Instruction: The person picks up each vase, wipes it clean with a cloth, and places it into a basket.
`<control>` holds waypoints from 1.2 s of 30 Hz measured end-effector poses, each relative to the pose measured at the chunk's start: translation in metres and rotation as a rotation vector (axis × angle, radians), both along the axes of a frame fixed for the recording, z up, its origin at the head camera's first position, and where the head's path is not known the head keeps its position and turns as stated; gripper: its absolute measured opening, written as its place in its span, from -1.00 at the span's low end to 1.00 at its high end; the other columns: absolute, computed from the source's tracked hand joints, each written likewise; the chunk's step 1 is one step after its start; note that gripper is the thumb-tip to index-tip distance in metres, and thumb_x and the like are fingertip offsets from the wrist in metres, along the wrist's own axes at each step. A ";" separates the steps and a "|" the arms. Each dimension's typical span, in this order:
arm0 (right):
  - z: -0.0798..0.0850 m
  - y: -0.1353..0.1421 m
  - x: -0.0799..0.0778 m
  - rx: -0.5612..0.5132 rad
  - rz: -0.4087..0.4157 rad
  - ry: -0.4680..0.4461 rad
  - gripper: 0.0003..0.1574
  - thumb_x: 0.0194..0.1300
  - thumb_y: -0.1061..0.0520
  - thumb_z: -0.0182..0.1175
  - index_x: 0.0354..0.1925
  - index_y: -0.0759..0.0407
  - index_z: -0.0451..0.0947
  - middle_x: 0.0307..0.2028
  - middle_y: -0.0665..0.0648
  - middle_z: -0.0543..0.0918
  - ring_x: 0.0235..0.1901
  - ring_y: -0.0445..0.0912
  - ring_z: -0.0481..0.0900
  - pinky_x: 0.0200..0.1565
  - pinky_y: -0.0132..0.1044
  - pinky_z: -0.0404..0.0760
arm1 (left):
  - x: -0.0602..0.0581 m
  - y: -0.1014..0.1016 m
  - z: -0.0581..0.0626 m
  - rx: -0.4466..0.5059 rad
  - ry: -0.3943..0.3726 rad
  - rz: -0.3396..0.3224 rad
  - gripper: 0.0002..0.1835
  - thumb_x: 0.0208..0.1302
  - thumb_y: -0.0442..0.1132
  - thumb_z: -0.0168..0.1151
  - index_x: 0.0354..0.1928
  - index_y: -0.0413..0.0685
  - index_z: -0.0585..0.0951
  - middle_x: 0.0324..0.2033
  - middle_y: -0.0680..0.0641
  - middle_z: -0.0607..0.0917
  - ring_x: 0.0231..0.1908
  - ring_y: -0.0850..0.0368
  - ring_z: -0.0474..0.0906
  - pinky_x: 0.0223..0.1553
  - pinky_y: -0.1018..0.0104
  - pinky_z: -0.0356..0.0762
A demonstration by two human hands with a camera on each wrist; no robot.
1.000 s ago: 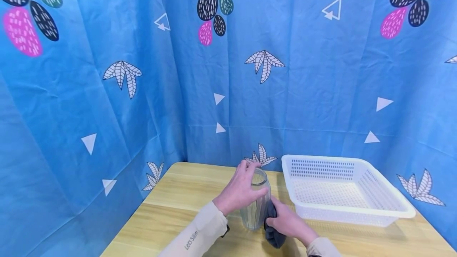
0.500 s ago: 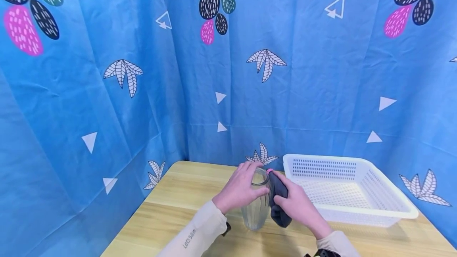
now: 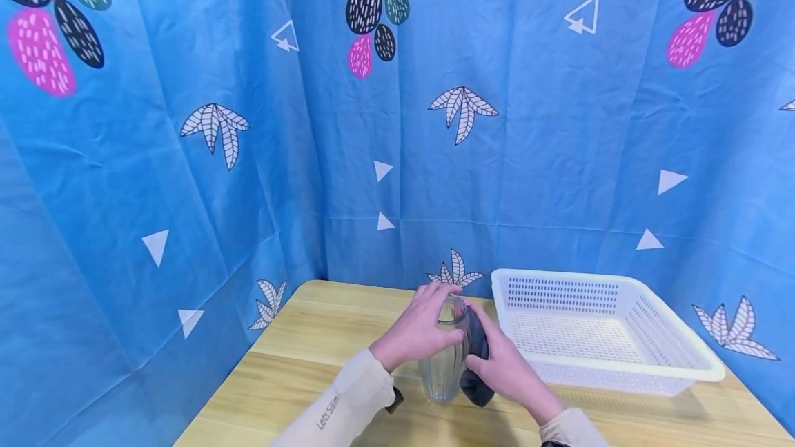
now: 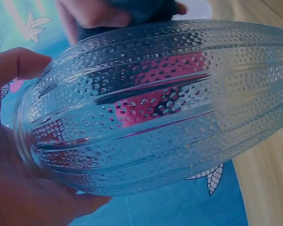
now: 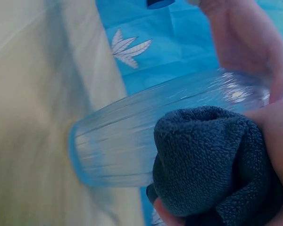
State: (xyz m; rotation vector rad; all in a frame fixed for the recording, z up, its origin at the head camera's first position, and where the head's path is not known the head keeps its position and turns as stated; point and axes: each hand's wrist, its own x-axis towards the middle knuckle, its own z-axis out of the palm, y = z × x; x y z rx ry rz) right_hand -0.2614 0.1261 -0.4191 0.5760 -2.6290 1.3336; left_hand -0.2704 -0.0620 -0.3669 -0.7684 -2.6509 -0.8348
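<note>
A clear ribbed glass vase point(image 3: 441, 374) stands near the middle of the wooden table; its dimpled surface fills much of the left wrist view. My left hand point(image 3: 420, 328) grips it just below the rim, thumb and fingers spread round the neck. In my right hand point(image 3: 511, 368) is a bunched dark grey towelling cloth point(image 3: 477, 386), held against the vase's right side. The right wrist view shows the folded cloth point(image 5: 198, 155) close up, covering part of the glass. Most of the right fingers are hidden behind the cloth and vase.
A white perforated plastic basket point(image 3: 611, 370) sits on the wooden table point(image 3: 310, 357) to the right of both hands. Behind the table hangs a blue patterned curtain point(image 3: 447, 185), which also runs along the left and right sides.
My right hand and the cloth first rose along the vase's side towards the rim, then slid slightly down and left. The left hand and vase have hardly moved.
</note>
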 end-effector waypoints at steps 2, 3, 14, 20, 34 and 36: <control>-0.010 0.001 -0.002 0.018 0.005 -0.036 0.15 0.07 0.29 0.31 0.57 0.04 0.07 0.24 0.33 0.54 0.04 0.07 0.59 -0.01 0.00 0.56 | 0.000 0.001 -0.001 -0.001 0.015 0.010 -0.30 0.16 -0.02 0.34 0.38 0.13 0.40 0.26 0.05 0.47 0.33 0.02 0.29 0.32 -0.04 0.35; -0.015 0.001 -0.002 0.034 0.015 -0.053 0.14 0.06 0.28 0.32 0.56 0.09 0.08 0.20 0.35 0.57 0.01 0.07 0.61 -0.03 0.00 0.57 | 0.000 0.001 -0.002 -0.002 0.021 0.015 -0.30 0.19 0.01 0.34 0.38 0.12 0.39 0.26 0.05 0.47 0.33 0.02 0.29 0.33 -0.03 0.35; -0.026 0.005 -0.005 0.130 0.027 -0.118 -0.02 0.04 0.26 0.33 0.43 0.34 0.27 0.08 0.37 0.64 -0.07 0.07 0.63 -0.09 -0.02 0.60 | 0.001 0.003 -0.009 -0.005 0.054 0.085 -0.24 0.25 0.20 0.29 0.43 0.12 0.33 0.25 0.09 0.41 0.25 0.11 0.34 0.31 0.10 0.38; 0.002 0.010 -0.003 0.066 -0.028 -0.111 -0.01 0.10 0.28 0.31 0.50 0.11 0.26 0.07 0.36 0.63 -0.21 0.01 0.62 -0.20 -0.08 0.61 | 0.004 0.006 -0.007 0.024 0.007 0.140 -0.20 0.21 0.21 0.32 0.43 0.18 0.29 0.08 0.01 0.32 0.00 0.16 0.35 0.02 0.25 0.53; 0.035 0.005 0.000 0.095 -0.044 0.116 -0.01 0.18 0.27 0.26 0.54 0.03 0.18 0.28 0.37 0.50 0.03 0.14 0.58 -0.06 0.00 0.57 | 0.003 0.002 -0.001 0.047 -0.004 0.074 -0.27 0.18 0.08 0.44 0.38 0.15 0.42 0.13 0.05 0.43 0.14 0.10 0.41 0.19 0.10 0.48; 0.027 0.003 -0.001 0.084 -0.027 0.073 0.01 0.18 0.27 0.25 0.55 0.03 0.14 0.27 0.39 0.49 0.02 0.13 0.58 -0.05 0.01 0.57 | 0.003 0.001 -0.002 0.047 -0.016 0.064 -0.28 0.19 0.04 0.41 0.39 0.15 0.41 0.12 0.06 0.40 0.15 0.12 0.37 0.18 0.11 0.48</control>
